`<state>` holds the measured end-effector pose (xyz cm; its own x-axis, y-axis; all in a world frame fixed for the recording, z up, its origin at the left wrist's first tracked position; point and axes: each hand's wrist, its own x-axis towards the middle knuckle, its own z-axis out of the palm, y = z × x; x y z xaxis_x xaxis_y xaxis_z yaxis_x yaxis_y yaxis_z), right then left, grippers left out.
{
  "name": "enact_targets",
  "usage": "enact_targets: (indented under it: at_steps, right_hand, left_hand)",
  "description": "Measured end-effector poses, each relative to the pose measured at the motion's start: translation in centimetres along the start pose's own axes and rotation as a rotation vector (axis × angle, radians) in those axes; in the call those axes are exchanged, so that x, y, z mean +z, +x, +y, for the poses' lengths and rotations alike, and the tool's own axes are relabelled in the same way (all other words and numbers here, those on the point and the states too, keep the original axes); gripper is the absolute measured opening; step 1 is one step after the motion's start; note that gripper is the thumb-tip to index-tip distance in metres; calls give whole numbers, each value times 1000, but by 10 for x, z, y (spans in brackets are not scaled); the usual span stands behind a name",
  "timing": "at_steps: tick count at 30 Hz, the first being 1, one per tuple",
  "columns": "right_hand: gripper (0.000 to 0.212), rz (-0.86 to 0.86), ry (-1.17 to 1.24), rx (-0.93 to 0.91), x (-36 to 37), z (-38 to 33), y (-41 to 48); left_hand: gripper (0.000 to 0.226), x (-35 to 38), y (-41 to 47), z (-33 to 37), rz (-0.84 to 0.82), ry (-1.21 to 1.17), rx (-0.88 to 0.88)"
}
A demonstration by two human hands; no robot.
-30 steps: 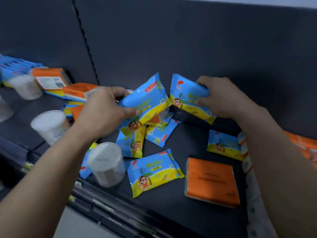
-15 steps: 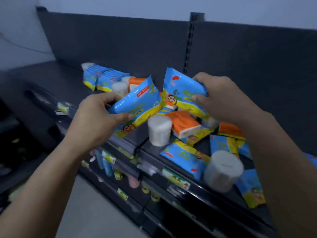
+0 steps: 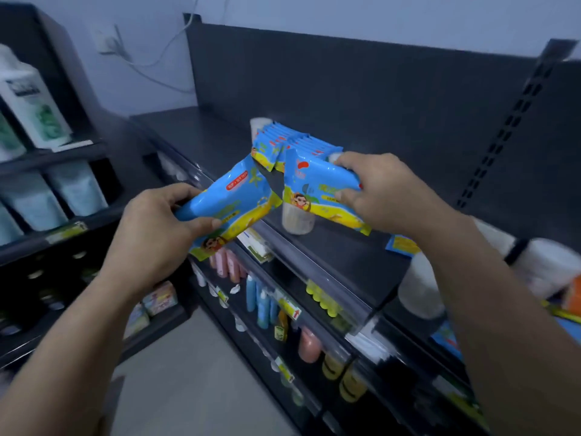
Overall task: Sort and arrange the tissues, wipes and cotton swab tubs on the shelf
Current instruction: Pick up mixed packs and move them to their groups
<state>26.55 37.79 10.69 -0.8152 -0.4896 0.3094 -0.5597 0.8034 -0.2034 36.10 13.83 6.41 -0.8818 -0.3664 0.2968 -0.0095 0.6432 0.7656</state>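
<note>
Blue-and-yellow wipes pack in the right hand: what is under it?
A translucent white tub stands on the dark shelf below it; the blue wipes pack covers the tub's top, so its lid cannot be seen.

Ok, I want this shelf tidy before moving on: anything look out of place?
Yes. A tub stands alone in front of the neat row of wipes, and one pack lies flat and loose to its right, away from the row.

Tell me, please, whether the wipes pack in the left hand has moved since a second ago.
Yes. The wipes pack in the left hand has travelled left along the shelf and is now held just in front of the standing row of wipes.
</note>
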Motion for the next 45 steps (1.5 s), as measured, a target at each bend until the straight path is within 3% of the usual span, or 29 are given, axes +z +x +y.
enact_targets:
  at_steps: [16,28,34,42,45]
  right_hand:
    - [27,117,24,76,48,49,166]
    - [24,-65,-153,359,107,41,251]
    - [33,-189,-235,528,148,21,285]
    - [25,-254,-342,673,173,23,299]
    - [25,-280,-346,681,178,30,305]
  left_hand:
    - [24,29,176,-54,-10,81,40]
    - [21,90,357,-126,-414,123,266]
    - [42,115,436,-157,-619,206,379]
    - [23,157,475,-164,-743,120,584]
    - [19,170,479,-165,-715,111,605]
